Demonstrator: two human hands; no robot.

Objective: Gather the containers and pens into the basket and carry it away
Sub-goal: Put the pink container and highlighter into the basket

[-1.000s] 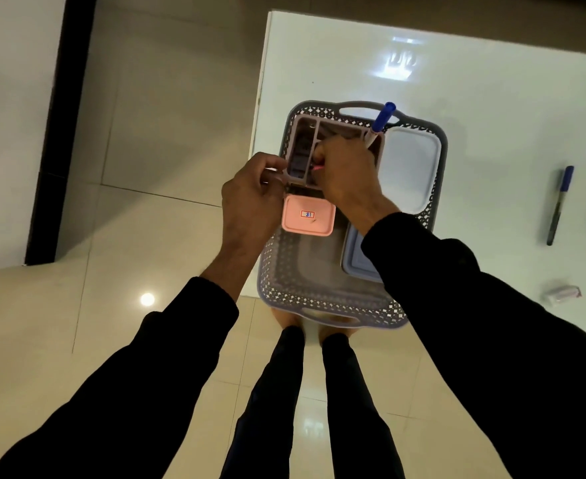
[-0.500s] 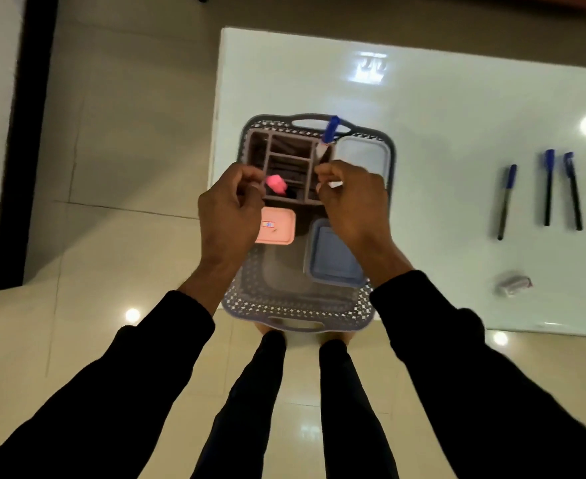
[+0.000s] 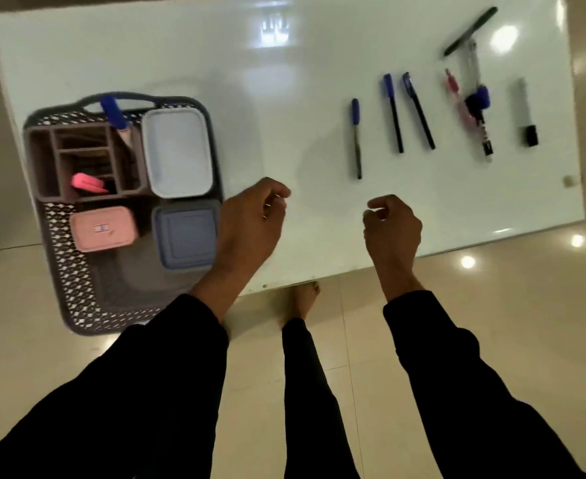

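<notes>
Nearest the camera, two black sleeves reach forward over a pale tiled floor [image 3: 491, 323], with a bare foot [image 3: 305, 299] showing under the near edge of the white desk [image 3: 284, 98]. The left hand [image 3: 250, 223] hovers over the desk's near edge, just right of the basket, its fingers [image 3: 277, 195] loosely curled and holding nothing. The right hand [image 3: 391, 229] hangs at about 3 o'clock from the left one, well apart from it, fingers likewise half-curled and empty. The grey lattice basket [image 3: 74, 281] sits at 9 o'clock from the hands, on the desk's left end with its near part overhanging the floor. Inside it, at the near side, lie a pink container [image 3: 103, 229] and, at 3 o'clock from that, a blue-lidded container [image 3: 184, 233]. Farther in stand a brown divided organiser [image 3: 42, 164] with a pink object [image 3: 87, 183] in one cell and a blue-capped marker [image 3: 113, 112] leaning upright at its far corner; a white container [image 3: 177, 152] lies at the organiser's 3 o'clock. Out on the bare desk, toward 1 o'clock from the right hand, three blue-capped pens [image 3: 356, 140] [image 3: 393, 112] [image 3: 419, 110] lie side by side, apart from each other. Beyond them at 2 o'clock lie a cluster of overlapping pens [image 3: 471, 102], blurred, a black-capped marker [image 3: 525, 112], and farthest, a dark pen [image 3: 471, 31] lying aslant.
</notes>
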